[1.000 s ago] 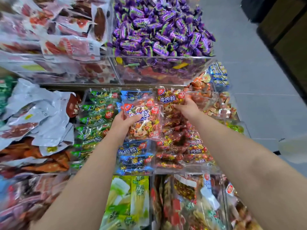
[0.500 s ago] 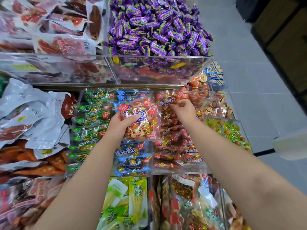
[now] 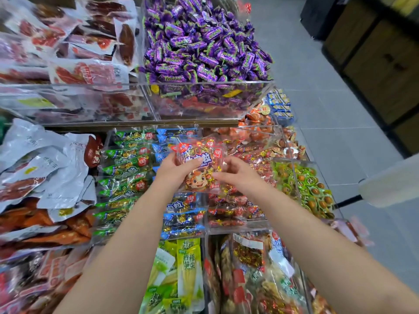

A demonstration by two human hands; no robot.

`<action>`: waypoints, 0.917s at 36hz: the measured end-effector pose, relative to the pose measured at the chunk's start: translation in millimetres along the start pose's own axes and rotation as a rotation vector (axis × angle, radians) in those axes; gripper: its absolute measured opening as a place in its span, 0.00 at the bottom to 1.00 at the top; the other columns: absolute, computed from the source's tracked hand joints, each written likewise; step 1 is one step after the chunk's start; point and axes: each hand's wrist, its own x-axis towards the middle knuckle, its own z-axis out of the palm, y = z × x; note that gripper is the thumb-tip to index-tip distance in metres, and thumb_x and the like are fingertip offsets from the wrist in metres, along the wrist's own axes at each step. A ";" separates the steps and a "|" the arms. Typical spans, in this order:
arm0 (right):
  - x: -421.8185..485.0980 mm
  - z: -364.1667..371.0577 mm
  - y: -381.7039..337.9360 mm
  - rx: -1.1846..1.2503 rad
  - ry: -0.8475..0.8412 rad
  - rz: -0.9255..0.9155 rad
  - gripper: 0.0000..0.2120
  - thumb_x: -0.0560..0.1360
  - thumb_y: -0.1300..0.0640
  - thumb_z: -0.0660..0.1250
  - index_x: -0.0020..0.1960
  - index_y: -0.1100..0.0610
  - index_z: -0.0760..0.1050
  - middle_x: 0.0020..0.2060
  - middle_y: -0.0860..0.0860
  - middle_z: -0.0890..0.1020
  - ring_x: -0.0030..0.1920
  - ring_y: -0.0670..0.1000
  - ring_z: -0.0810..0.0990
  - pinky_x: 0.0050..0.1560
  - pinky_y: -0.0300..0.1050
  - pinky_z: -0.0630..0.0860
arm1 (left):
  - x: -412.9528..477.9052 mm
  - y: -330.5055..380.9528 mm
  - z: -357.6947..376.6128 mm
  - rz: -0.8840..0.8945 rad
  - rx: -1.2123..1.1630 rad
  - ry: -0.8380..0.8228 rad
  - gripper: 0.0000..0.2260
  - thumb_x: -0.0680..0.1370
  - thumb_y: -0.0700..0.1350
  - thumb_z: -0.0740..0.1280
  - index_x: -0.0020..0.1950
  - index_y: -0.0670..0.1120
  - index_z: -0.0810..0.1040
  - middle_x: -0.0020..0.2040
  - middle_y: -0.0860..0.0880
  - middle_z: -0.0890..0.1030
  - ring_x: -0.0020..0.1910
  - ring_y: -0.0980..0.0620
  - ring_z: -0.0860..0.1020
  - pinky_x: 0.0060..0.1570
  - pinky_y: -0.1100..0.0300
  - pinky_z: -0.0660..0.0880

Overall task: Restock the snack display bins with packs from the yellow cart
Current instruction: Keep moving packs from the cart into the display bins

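1. The pack (image 3: 199, 168) is clear, with red corner badges, blue lettering on white, an orange cartoon ox and gold-wrapped pieces inside.
2. The candies (image 3: 204, 46) are purple with green ends.
3. Side by side lie green packs (image 3: 127, 168), blue packs (image 3: 181, 214) and red packs (image 3: 235, 209), all flecked with gold.
4. The bags (image 3: 45, 168) are silver-white.
5. The cups (image 3: 303, 184) are lime green with orange-brown spots.
6. The floor (image 3: 328, 109) is pale grey tile.

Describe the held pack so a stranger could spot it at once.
Start at the purple candy bin; drop one shelf. There the left hand holds a clear pack over the blue packs and red packs. Only it shows a cartoon calf face-on.
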 end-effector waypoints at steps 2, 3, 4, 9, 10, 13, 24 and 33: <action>1.2 -2.2 1.2 0.021 0.015 0.008 0.26 0.68 0.51 0.75 0.62 0.53 0.71 0.47 0.47 0.78 0.52 0.51 0.81 0.55 0.47 0.77 | 0.2 2.7 2.9 -0.009 0.043 -0.001 0.22 0.68 0.55 0.76 0.58 0.52 0.73 0.52 0.54 0.82 0.48 0.55 0.81 0.42 0.61 0.76; 2.0 -3.2 0.9 0.018 0.012 0.009 0.27 0.68 0.50 0.75 0.64 0.54 0.70 0.48 0.48 0.77 0.53 0.53 0.80 0.57 0.48 0.77 | 0.8 3.2 3.9 -0.003 0.049 0.004 0.22 0.68 0.56 0.76 0.57 0.53 0.74 0.53 0.54 0.82 0.49 0.54 0.81 0.42 0.61 0.77; 2.9 -3.8 0.6 0.008 0.004 0.010 0.29 0.68 0.49 0.75 0.65 0.53 0.69 0.50 0.49 0.77 0.54 0.53 0.80 0.58 0.49 0.77 | 0.8 4.3 4.4 -0.006 0.057 0.013 0.23 0.66 0.57 0.77 0.57 0.54 0.75 0.54 0.53 0.82 0.51 0.53 0.81 0.44 0.59 0.78; 11.6 -7.4 0.8 -0.024 0.029 -0.040 0.14 0.69 0.52 0.74 0.50 0.51 0.72 0.47 0.54 0.80 0.47 0.56 0.83 0.55 0.56 0.78 | 1.7 11.5 10.0 -0.024 0.143 0.112 0.50 0.58 0.66 0.76 0.74 0.48 0.65 0.69 0.48 0.73 0.66 0.44 0.73 0.63 0.43 0.72; 14.7 -10.4 1.6 -0.032 0.045 -0.048 0.11 0.70 0.54 0.74 0.47 0.51 0.72 0.46 0.55 0.81 0.45 0.55 0.84 0.52 0.56 0.79 | 1.9 11.5 10.4 -0.018 0.134 0.143 0.46 0.60 0.66 0.76 0.72 0.49 0.67 0.67 0.49 0.74 0.66 0.45 0.73 0.63 0.45 0.72; 24.2 -21.7 2.4 -0.037 0.039 -0.058 0.11 0.71 0.56 0.73 0.43 0.52 0.70 0.39 0.52 0.83 0.38 0.50 0.84 0.40 0.43 0.76 | 4.8 8.4 9.3 -0.025 0.123 0.230 0.38 0.67 0.68 0.70 0.71 0.50 0.68 0.68 0.51 0.74 0.68 0.45 0.70 0.64 0.47 0.70; 59.3 -67.7 17.4 0.064 0.317 -0.018 0.11 0.73 0.57 0.70 0.51 0.51 0.69 0.50 0.48 0.77 0.49 0.47 0.78 0.47 0.43 0.74 | 16.5 2.2 -12.8 -0.067 -0.134 0.403 0.36 0.73 0.57 0.70 0.77 0.48 0.60 0.73 0.47 0.68 0.70 0.45 0.69 0.69 0.43 0.65; 83.9 -32.9 10.7 -0.227 0.304 -0.004 0.33 0.68 0.47 0.75 0.67 0.55 0.64 0.60 0.50 0.72 0.58 0.50 0.72 0.57 0.42 0.69 | 14.6 -1.3 -8.0 -0.092 -0.038 0.306 0.36 0.70 0.60 0.71 0.74 0.48 0.65 0.69 0.48 0.73 0.67 0.45 0.72 0.68 0.43 0.67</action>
